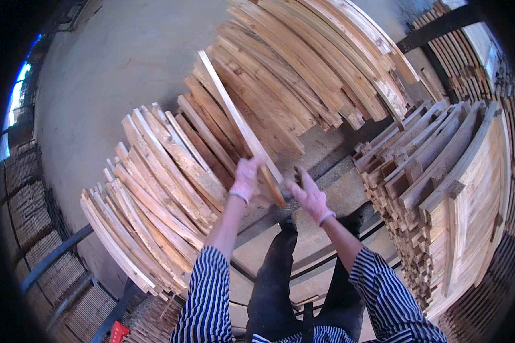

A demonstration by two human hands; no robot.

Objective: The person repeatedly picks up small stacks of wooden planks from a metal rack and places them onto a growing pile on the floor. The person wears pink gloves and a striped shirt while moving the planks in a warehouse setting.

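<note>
A long, narrow wooden board [234,111] is tilted up off the wood around it, its near end between my two hands. My left hand [246,178], in a pale pink glove, is closed on the board's left edge near that end. My right hand [309,198], gloved alike with dark fingertips, is just right of the board's end. Its thumb and fingers stand apart, and it seems to hold nothing. Rows of similar boards [160,171] lean on edge to the left. More long boards [292,63] lie packed side by side beyond my hands.
At my right rises a tall stack of boards [440,154]. Dark metal rails [320,251] run across near my legs. Blue metal bars [57,257] stand at the lower left, with stacked wood behind them. A grey concrete floor [114,63] extends at the far left.
</note>
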